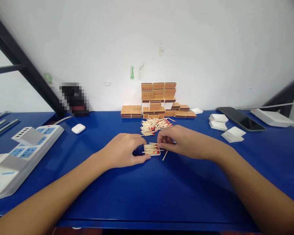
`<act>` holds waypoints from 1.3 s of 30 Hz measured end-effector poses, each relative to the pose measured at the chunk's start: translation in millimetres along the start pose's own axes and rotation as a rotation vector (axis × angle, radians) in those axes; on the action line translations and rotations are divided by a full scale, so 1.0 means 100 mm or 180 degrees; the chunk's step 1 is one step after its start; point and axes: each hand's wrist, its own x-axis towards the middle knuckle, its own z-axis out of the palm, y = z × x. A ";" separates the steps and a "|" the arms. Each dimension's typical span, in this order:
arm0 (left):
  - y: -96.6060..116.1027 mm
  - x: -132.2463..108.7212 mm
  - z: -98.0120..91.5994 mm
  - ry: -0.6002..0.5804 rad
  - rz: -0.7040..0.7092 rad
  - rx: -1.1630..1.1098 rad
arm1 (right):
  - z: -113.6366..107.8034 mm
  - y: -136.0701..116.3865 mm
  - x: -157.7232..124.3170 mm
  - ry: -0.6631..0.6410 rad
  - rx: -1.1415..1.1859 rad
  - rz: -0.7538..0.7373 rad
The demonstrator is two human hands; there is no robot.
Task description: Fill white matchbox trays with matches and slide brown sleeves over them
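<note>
A small white matchbox tray (155, 154) filled with red-tipped matches (151, 148) lies on the blue table. My left hand (123, 150) grips the tray from its left side, thumb at the near edge and forefinger at the far edge. Over the tray's right end, my right hand (172, 138) is closed, thumb and forefinger pinching a match (153, 143); its other fingers curl underneath. One loose match (165, 155) rests on the table just right of the tray. Beyond both hands is a heap of loose matches (154, 125).
Orange matchboxes (158, 94) are stacked against the wall behind the heap. White empty trays (218, 122), a phone (241, 118) and a white flat box (271, 117) lie at right. A power strip (51, 137) and a white earbud case (78, 128) are at left.
</note>
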 end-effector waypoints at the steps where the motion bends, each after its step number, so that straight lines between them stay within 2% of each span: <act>1: 0.00 0.00 0.00 -0.0007 0.0001 0.0001 | 0.00 -0.01 0.00 0.0019 -0.0005 -0.0032; 15: -0.01 0.00 0.01 -0.0018 0.0023 0.0011 | 0.16 -0.11 0.07 0.0263 -0.0328 -0.0374; 23: -0.01 0.00 0.01 0.0038 0.0060 -0.0016 | 0.02 -0.03 0.03 0.0409 -0.0297 -0.0271; 32: -0.02 0.00 0.01 0.0007 0.0063 0.0010 | 0.10 -0.08 0.06 0.0156 -0.0195 -0.0244; 39: -0.02 0.00 0.01 0.0005 0.0043 -0.0032 | -0.01 -0.02 0.01 0.0306 -0.0240 -0.0131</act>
